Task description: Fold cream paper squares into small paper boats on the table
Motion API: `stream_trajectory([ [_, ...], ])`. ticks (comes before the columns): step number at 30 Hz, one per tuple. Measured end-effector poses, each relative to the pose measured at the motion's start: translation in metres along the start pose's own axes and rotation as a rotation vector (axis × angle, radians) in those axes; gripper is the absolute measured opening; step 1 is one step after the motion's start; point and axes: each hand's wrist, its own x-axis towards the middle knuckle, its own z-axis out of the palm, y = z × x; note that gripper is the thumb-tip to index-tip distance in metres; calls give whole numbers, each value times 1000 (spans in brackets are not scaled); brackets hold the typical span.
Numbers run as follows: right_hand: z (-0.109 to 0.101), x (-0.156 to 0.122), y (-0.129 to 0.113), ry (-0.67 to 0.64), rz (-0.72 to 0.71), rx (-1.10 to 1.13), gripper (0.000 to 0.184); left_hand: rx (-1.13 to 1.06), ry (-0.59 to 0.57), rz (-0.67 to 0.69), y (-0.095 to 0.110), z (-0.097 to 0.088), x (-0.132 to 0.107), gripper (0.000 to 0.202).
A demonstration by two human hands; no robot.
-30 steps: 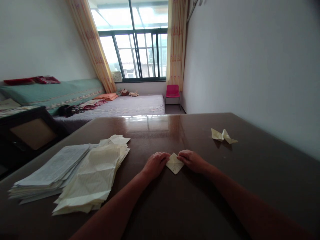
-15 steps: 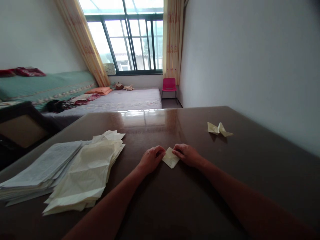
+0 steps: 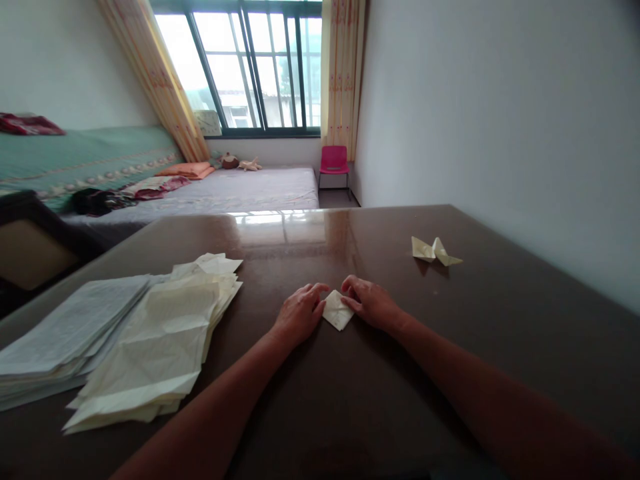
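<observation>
A small cream folded paper (image 3: 338,312) lies on the brown table, turned like a diamond. My left hand (image 3: 301,312) is at its left corner, the thumb against the paper's edge and the fingers curled above. From the other side, my right hand (image 3: 371,304) has its thumb on the paper's right part, with the index finger bent just beyond the edge. Both hands hold the paper loosely against the tabletop. A folded paper figure (image 3: 436,251) with raised points stands farther off on the right.
To the left lie a pile of creased cream sheets (image 3: 150,340) and a stack of printed white sheets (image 3: 75,327). The glossy brown table (image 3: 320,413) runs along a white wall on the right. Beyond it are a bed (image 3: 280,187) and a pink chair (image 3: 334,161).
The fingers of both hands have loosened and lifted somewhat from the folded paper's upper edges, thumbs staying near it. The whole view has shifted slightly, so everything sits higher and farther left.
</observation>
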Motion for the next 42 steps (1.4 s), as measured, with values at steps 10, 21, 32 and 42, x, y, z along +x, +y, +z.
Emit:
stream_trajectory([
  [10,-16,-3,-8,-89,-152,-216,23,178,-105,168,4,-20,-8,25],
  [21,-39,-40,-30,-268,-202,-507,39,331,-168,194,15,-33,-22,29],
  [32,-15,-6,-12,-31,-60,-250,33,271,-85,165,14,-24,-18,14],
  [42,-1,1,-1,-33,-31,391,18,181,20,103,12,-18,-15,11],
])
